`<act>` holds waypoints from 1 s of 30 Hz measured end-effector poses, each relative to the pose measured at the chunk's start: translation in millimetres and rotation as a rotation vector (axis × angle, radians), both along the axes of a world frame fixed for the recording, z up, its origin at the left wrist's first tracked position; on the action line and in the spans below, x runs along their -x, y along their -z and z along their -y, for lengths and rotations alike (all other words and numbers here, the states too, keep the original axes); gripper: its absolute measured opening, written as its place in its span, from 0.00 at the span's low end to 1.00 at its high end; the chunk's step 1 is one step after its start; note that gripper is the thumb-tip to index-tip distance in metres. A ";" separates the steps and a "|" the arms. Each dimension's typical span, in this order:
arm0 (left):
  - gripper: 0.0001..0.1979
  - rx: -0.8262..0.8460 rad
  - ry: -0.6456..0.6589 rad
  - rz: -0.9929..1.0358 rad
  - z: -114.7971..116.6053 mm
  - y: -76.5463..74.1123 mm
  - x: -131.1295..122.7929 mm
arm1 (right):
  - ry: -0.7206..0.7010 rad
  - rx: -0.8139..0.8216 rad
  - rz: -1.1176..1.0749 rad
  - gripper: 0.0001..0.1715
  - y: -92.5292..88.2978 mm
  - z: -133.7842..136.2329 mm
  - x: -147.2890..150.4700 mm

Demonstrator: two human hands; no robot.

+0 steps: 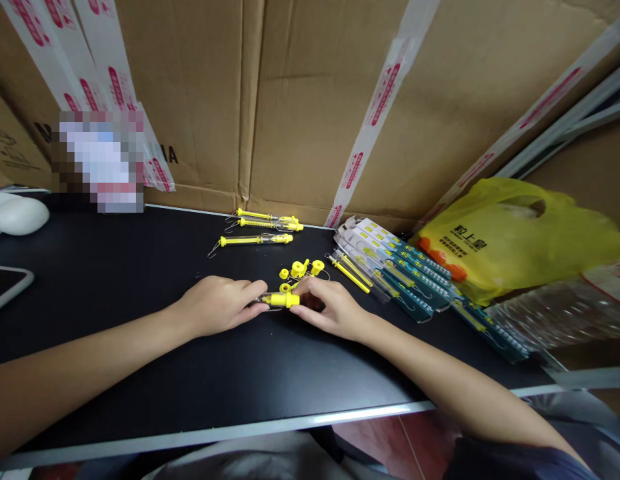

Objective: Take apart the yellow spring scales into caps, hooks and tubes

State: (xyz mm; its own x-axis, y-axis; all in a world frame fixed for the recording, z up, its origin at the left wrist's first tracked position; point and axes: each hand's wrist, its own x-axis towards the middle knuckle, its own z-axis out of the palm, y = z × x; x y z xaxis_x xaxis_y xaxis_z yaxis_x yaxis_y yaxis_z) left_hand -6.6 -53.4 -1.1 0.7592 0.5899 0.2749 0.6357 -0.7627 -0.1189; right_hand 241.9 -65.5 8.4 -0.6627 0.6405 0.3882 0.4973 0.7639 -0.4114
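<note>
Between my hands, just above the black table, is a spring scale (277, 300) with a clear tube and a yellow end. The fingers of my left hand (217, 307) pinch its tube part, hiding the left end. My right hand (335, 308) has thumb and forefinger on the yellow end cap. Right behind the hands lie several loose yellow caps and small parts (299, 269), partly covered by my right fingers. Farther back, three spring scales with hooks (257, 240) lie side by side. Thin yellow rods (351, 272) rest to the right of the loose parts.
Several packaged spring scales in teal and white boxes (405, 267) are piled at the right. Behind them sits a yellow plastic bag (520, 233). Large cardboard boxes (300, 100) wall off the back. A phone (7, 287) and a white rounded object (20, 215) are at the left.
</note>
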 end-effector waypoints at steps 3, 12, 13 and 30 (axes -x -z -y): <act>0.12 0.002 0.005 -0.001 0.1 -0.5 -0.8 | 0.027 -0.003 0.004 0.09 -2.2 1.9 0.9; 0.13 -0.008 0.009 -0.005 0.6 -0.2 0.8 | 0.023 -0.033 0.045 0.10 -0.9 -1.1 1.5; 0.13 -0.010 0.010 -0.003 0.7 -0.3 0.9 | 0.020 -0.027 0.039 0.10 -0.2 -1.3 1.3; 0.12 0.021 0.011 0.015 0.6 -1.2 -0.5 | 0.041 -0.014 0.056 0.11 -3.3 0.7 1.5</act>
